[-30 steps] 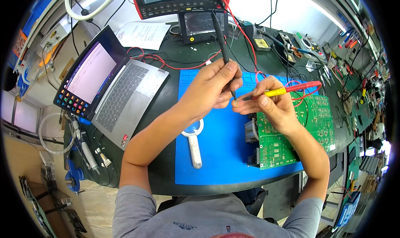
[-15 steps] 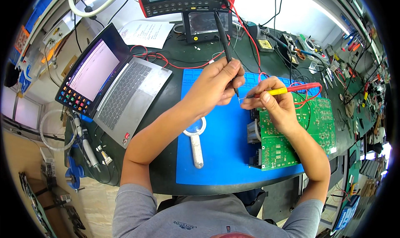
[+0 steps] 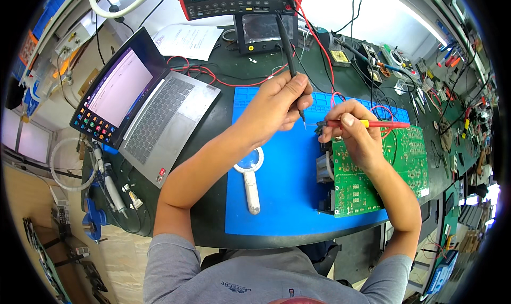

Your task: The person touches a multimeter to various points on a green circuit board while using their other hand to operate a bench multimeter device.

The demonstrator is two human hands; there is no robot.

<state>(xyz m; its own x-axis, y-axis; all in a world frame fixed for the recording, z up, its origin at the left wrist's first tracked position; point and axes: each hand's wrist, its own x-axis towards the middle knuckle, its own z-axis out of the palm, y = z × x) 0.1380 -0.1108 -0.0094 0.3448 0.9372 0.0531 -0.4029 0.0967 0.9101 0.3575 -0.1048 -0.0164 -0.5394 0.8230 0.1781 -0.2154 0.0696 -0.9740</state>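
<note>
My left hand (image 3: 285,103) is closed around a black test probe (image 3: 286,44), its tip slanting down over the blue mat (image 3: 287,197). Between the fingers of my right hand (image 3: 354,131) lies a red test probe (image 3: 387,124) with a yellow band, held almost level and pointing left. At those fingertips is a small dark part (image 3: 321,126), too small to name, with a thin pin toward the black probe's tip. The two tips are very close; I cannot tell whether they touch. A green circuit board (image 3: 362,189) lies under my right wrist.
A white-handled magnifying glass (image 3: 251,192) lies on the mat. To the left stands an open laptop (image 3: 159,110). At the back are a bench multimeter (image 3: 234,5), papers (image 3: 189,42) and a soldering station (image 3: 339,54). Red and black leads cross the bench.
My right hand has turned the red probe to lie straighter, and its fingers have shifted, showing more of the small dark part. My left hand has barely moved.
</note>
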